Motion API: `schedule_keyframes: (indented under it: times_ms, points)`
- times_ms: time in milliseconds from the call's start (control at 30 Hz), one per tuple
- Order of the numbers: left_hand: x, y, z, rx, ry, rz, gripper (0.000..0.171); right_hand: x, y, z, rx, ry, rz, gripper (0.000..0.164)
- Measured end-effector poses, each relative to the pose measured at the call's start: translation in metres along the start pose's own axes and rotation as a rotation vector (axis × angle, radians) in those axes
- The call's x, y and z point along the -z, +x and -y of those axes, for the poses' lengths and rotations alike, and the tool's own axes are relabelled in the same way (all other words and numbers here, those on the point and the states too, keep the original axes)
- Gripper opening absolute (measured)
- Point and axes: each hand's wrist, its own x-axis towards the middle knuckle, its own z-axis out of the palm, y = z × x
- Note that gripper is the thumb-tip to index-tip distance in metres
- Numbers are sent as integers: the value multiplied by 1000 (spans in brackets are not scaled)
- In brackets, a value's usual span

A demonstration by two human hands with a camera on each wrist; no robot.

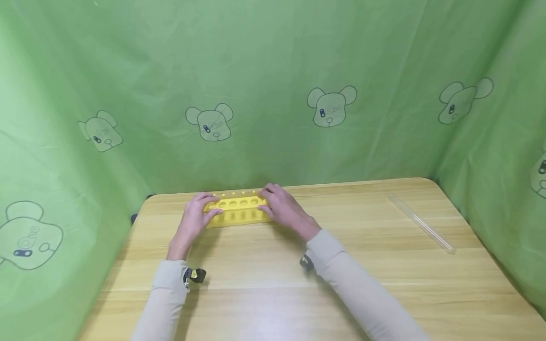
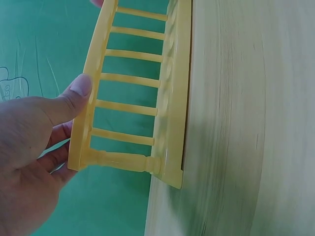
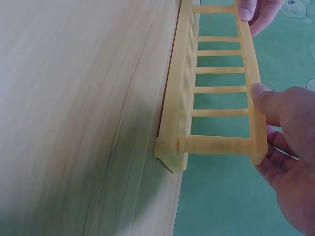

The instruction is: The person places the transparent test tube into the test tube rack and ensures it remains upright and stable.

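Note:
A yellow plastic test tube rack stands upright near the far edge of the table, with a row of round holes along its top plate and a row of pegs behind. At its left end my left hand grips the top plate, thumb on the near side and fingers behind. My right hand holds the opposite end in the same way. The left wrist view shows the left thumb pressed on the rack's upper bar; in the right wrist view the right thumb does likewise.
A clear glass or plastic tube, perhaps more than one side by side, lies slantwise on the right part of the wooden table. Green curtains with bear-head prints hang behind the table and at both sides.

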Motion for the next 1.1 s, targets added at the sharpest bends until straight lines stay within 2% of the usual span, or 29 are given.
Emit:
schedule_keyframes:
  times_ms: [400,633,1100]
  points:
    - [-7,4,-12,40,-18,25,40,5,-7,-9,-8,4,-10,41]
    - [-13,7,-15,14,-22,4,41,9,-11,-14,-3,5,-21,41]
    - [-23,12,-28,-5,-18,5,41,19,-22,-23,4,6,-37,40]
